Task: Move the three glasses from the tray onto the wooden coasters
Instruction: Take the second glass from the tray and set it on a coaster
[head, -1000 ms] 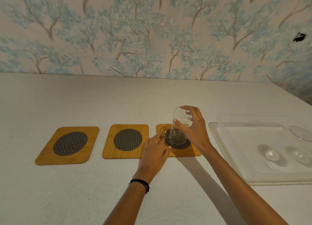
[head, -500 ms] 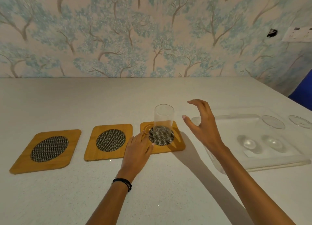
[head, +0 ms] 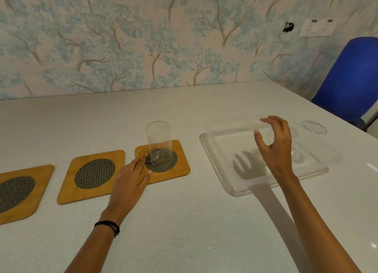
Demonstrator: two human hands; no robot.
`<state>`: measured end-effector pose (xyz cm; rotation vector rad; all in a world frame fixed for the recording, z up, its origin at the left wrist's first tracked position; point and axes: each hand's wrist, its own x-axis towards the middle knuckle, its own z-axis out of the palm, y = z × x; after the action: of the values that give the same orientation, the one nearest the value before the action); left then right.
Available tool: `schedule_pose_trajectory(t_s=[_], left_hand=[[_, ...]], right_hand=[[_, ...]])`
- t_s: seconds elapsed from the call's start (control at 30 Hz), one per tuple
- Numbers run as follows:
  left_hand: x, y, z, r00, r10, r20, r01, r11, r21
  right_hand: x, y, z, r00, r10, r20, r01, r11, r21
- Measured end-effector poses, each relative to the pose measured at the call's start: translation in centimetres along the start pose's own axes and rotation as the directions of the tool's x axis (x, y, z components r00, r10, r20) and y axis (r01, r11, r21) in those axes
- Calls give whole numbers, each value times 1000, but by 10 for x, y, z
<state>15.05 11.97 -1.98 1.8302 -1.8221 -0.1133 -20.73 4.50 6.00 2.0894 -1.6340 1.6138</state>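
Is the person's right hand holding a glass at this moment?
No. The right hand is open and empty above the clear tray, while the glass stands alone on a wooden coaster.

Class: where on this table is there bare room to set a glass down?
Free: the middle coaster and far-left coaster, plus bare table between right coaster and tray. Crowded: the tray's far right, by the right hand.

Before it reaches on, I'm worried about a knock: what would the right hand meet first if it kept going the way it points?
Probably the nearer glass in the tray, just beyond the right hand; depth is unclear.
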Motion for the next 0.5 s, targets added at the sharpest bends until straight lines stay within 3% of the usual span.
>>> schedule_pose_trajectory(t_s=[0.23, 0.5], left_hand=[[0, 2, -1, 1000, -7, 15, 7, 1000, 25], [-1, 6, -4, 1000, -13, 23, 13, 1000, 21]], right_hand=[[0, 30, -11, 992, 87, -91, -91, 995, -45], [0, 39, -8, 980, 190, -63, -194, 980, -54]])
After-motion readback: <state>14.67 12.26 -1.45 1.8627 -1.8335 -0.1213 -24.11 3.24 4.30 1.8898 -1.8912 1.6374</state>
